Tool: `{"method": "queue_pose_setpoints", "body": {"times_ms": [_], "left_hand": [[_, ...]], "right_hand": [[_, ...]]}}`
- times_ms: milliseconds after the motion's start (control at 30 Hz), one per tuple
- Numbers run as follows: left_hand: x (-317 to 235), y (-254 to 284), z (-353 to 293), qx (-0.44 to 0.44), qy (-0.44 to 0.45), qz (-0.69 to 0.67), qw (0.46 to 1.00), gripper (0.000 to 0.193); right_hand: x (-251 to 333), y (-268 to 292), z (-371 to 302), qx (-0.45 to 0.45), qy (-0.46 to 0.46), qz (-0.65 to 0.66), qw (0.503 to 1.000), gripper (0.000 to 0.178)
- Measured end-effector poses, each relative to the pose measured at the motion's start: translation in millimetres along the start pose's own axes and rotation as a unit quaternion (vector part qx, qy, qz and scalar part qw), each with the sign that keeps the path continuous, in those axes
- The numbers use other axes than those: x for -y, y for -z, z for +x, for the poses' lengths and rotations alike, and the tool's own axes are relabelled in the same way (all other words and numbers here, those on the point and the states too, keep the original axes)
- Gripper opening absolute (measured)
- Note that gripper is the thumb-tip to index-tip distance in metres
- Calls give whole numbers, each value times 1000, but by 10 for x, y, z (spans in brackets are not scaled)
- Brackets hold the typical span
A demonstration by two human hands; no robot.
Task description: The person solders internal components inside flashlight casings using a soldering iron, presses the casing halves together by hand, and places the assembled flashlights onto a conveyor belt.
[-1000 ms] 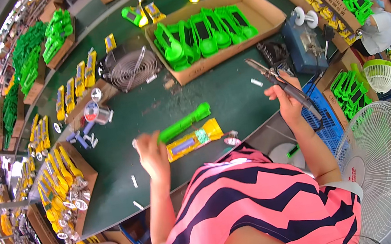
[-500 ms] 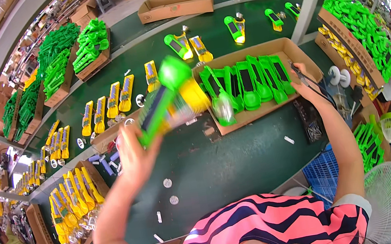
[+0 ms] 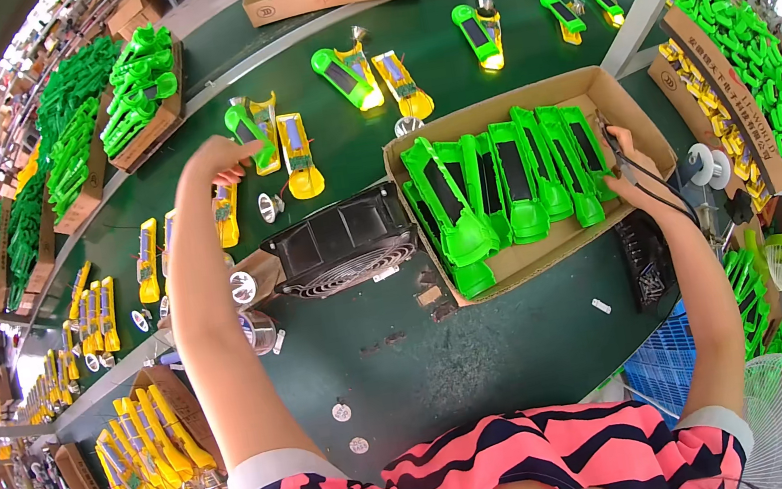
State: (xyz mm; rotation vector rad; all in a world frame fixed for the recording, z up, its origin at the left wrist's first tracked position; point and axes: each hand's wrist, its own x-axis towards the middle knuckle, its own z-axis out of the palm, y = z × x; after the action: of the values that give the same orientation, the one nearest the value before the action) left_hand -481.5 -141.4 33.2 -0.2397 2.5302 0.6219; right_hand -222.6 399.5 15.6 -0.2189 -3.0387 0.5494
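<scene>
My left hand [image 3: 222, 161] reaches over the green work surface, fingers apart. Its forefinger touches or overlaps a green flashlight-like part with a yellow half [image 3: 255, 135]. A yellow housing [image 3: 300, 157] with wires and a battery lies just to its right. In my right hand [image 3: 639, 177] is a thin dark tool with a black cord [image 3: 613, 145], apparently a soldering iron. That hand is at the right end of a cardboard box [image 3: 541, 268], in which several green housings with dark panels [image 3: 515, 175] lie side by side.
A black fan unit [image 3: 342, 242] stands left of the box. More green and yellow parts [image 3: 348, 77] are spread along the far strip. A carton of yellow housings [image 3: 150, 427] sits at left. A dark tray of small parts [image 3: 644, 257] lies beside my right arm.
My left hand has moved away and left from above the table; the blurred green-and-yellow piece it held now lies on the far strip. My right hand keeps its tool by the box.
</scene>
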Motion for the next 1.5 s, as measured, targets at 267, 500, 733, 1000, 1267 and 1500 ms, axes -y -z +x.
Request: {"method": "queue_pose_setpoints", "body": {"times_ms": [267, 500, 733, 1000, 1267, 1500], "left_hand": [[704, -496, 569, -328, -137, 188, 916, 40], [336, 56, -507, -337, -96, 181, 919, 60], [445, 422, -2943, -437, -179, 148, 869, 40], [583, -1916, -3875, -249, -226, -344, 876, 13], [202, -2975, -3908, -481, -294, -2, 826, 17], [-181, -2925, -3919, -207, -522, 185, 807, 10]], "right_hand": [[121, -1, 95, -38, 98, 14, 994, 54], [51, 80, -58, -47, -64, 16, 997, 33], [113, 257, -790, -263, 106, 161, 945, 21], [449, -728, -2198, -150, -6, 558, 816, 21], [818, -984, -2275, -196, 211, 212, 934, 19], [895, -1017, -2683, -136, 190, 237, 943, 27]]}}
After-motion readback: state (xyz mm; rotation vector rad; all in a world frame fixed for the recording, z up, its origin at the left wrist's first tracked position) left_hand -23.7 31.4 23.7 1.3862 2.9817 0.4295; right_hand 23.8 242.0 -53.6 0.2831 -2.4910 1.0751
